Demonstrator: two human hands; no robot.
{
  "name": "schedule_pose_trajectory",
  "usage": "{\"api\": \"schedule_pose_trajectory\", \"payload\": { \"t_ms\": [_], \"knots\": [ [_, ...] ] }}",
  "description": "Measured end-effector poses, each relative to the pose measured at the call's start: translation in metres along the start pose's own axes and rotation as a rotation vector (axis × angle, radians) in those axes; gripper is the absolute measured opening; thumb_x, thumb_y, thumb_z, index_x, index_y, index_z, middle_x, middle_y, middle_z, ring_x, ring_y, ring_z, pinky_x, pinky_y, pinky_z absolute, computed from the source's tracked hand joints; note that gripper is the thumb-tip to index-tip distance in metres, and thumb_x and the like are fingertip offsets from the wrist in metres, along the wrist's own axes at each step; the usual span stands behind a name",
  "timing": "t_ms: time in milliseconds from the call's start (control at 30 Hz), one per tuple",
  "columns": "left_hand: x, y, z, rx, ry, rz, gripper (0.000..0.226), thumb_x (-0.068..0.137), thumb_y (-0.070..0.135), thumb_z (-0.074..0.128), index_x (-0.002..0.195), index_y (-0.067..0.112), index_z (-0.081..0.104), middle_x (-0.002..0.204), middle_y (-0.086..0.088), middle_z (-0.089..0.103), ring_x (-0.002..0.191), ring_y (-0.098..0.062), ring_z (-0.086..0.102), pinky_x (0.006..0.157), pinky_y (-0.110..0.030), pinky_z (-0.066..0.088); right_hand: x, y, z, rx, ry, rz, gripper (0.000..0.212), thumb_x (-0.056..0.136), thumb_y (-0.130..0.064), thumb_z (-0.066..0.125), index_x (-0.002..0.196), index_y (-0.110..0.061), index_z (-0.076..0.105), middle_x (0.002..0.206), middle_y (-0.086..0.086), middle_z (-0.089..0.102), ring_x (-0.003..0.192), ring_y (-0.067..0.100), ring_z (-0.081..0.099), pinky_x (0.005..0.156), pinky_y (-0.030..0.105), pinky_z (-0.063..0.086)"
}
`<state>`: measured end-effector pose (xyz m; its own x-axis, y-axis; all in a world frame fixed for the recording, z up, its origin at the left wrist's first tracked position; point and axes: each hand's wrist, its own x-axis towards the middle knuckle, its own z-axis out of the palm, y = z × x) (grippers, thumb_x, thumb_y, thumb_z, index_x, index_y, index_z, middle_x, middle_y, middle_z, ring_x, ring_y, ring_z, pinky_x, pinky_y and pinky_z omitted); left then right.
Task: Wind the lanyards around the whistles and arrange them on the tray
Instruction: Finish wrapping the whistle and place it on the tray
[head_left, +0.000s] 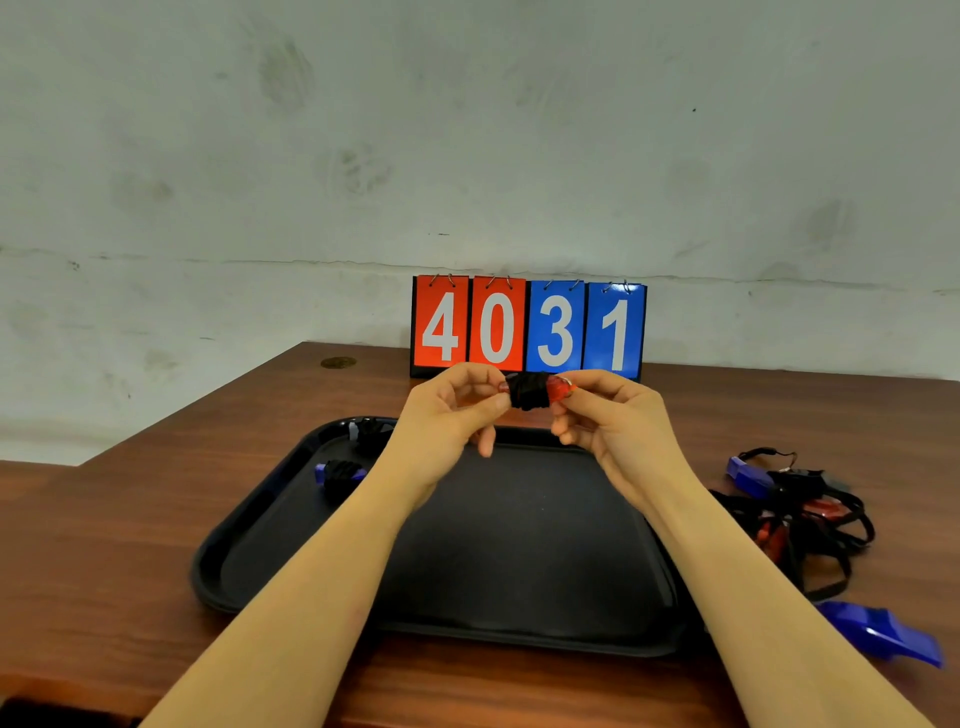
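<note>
While two wound whistles already sit on the tray (249, 525), the job looks under halfway by my count: a wrapped one at the far-left corner (370, 433), colour hard to tell, and a wrapped blue whistle (340, 474) just nearer on the left side, both bundled in black cord. Third one is in hand now: red whistle (530, 389) held up in the air above the tray's far edge, in front of the score flip board (527, 325), black lanyard wound thick round its middle, red showing at both ends. Long axis runs left-right, roughly level, across the view; metal ring end toward the right hand, other end toward the left. Left hand (447, 415) pinches the left end between thumb and forefinger, other fingers curled loosely below. Right hand (613, 415) pinches the right end by the ring, remaining fingers curled under. Winding looks about finished, no loose tail visible, though the tuck can't be confirmed from here. Left to do: set this one down on the tray, then the tangled pile of lanyards (810, 525) on the table right of the tray, with at least one blue whistle (748, 475) and red pieces in it, exact count unclear, plus a loose blue whistle (883, 636) nearer the front right.
</note>
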<state>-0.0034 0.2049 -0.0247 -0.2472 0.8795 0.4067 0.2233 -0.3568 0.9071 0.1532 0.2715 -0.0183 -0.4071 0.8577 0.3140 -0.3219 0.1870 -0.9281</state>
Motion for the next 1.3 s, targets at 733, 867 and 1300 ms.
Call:
{"api": "schedule_pose_trajectory", "payload": {
  "t_ms": [733, 867, 1300],
  "knots": [
    [0.003, -0.0035, 0.0019, -0.236, 0.028, -0.142, 0.014, 0.081, 0.01, 0.065, 0.085, 0.004, 0.053, 0.097, -0.015, 0.066, 0.087, -0.025, 0.07, 0.074, -0.031, 0.058, -0.0035, 0.0056, 0.0045, -0.244, -0.083, -0.098, 0.013, 0.081, -0.01, 0.066, 0.088, -0.02, 0.071, 0.076, 0.001, 0.071, 0.072, 0.015, 0.065, 0.069, 0.025, 0.053],
    [0.0034, -0.0039, 0.0006, -0.295, 0.026, -0.163, 0.021, 0.078, 0.0, 0.065, 0.091, 0.006, 0.051, 0.1, -0.014, 0.063, 0.092, -0.025, 0.068, 0.079, -0.034, 0.057, -0.0034, 0.0066, 0.0042, -0.221, -0.067, -0.073, 0.015, 0.081, -0.008, 0.066, 0.088, -0.021, 0.072, 0.073, -0.002, 0.07, 0.067, 0.009, 0.062, 0.067, 0.025, 0.052],
    [-0.0002, -0.0091, 0.0052, 0.292, 0.031, 0.11, 0.031, 0.079, 0.014, 0.07, 0.104, 0.027, 0.058, 0.112, 0.004, 0.059, 0.099, -0.012, 0.062, 0.084, -0.028, 0.054, -0.0012, 0.0104, 0.0065, -0.297, 0.04, -0.033, 0.008, 0.081, -0.006, 0.067, 0.082, -0.013, 0.07, 0.074, 0.005, 0.071, 0.063, 0.016, 0.065, 0.063, 0.025, 0.055]
  ]
}}
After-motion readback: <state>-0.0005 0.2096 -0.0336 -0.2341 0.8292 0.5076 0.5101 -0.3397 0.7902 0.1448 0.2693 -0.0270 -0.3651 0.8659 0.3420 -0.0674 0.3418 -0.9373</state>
